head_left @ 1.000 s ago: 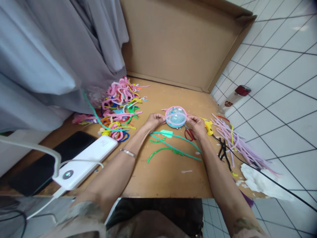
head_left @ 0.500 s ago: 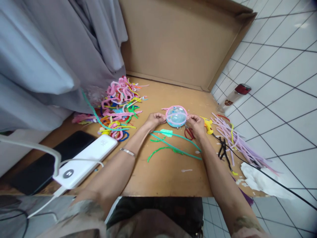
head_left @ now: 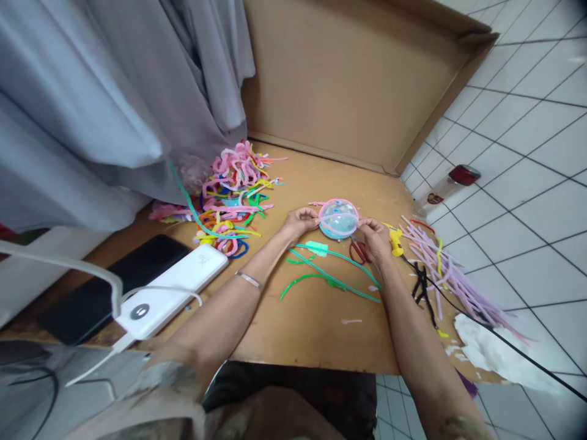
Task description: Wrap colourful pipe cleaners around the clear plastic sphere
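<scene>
A clear round ball (head_left: 339,211) with a pink rim and a blue lower part sits in the middle of the table. A lilac pipe cleaner (head_left: 338,215) runs across its front. My left hand (head_left: 301,221) pinches at the left side of the ball, by one end of that pipe cleaner. On the opposite side my right hand (head_left: 373,235) is closed in a pinch at the other end. The fingertips partly hide the ends. Red-handled scissors (head_left: 358,251) lie beside my right hand. Green pipe cleaners (head_left: 337,286) lie nearer to me, between my forearms.
A heap of colourful pipe cleaners (head_left: 238,171) is at the left, with a white power bank (head_left: 177,287) in front. To the right are a yellow glue gun (head_left: 395,240), lilac strips (head_left: 440,263), black pieces (head_left: 422,287) and a bottle (head_left: 443,190). Cardboard (head_left: 362,79) stands behind.
The whole view has shifted slightly, so things appear further right. Both hands keep their pinch at the sides of the ball, with little other visible change.
</scene>
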Demonstrator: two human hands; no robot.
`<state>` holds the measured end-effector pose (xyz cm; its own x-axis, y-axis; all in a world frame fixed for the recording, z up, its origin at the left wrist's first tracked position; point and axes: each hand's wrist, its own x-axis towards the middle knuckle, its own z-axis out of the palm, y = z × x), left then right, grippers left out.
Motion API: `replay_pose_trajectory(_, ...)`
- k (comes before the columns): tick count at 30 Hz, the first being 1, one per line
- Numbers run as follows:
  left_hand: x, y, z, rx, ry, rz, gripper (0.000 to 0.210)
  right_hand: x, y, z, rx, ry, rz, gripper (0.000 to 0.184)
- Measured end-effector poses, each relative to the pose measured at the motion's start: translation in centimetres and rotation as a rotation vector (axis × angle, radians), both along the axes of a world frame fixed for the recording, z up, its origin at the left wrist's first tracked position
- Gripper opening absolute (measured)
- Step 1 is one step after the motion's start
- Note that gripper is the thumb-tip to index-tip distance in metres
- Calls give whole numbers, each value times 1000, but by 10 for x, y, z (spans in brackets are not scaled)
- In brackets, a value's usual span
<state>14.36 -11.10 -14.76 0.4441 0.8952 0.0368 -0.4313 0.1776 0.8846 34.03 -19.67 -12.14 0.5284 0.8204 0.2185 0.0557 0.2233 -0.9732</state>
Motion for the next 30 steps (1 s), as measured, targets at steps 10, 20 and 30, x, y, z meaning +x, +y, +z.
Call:
replay_pose_trajectory(10,4,-6,4,-31,-50,-4,35,4,2,-4,-13,101,6,15)
replay_pose_trajectory(20,7,-6,2,15,42,74,20,1,2,-3,20,89,10,15)
replay_pose_trajectory(30,5,-9,4,103,53,65,37,4,4,-9,32,69,34,15)
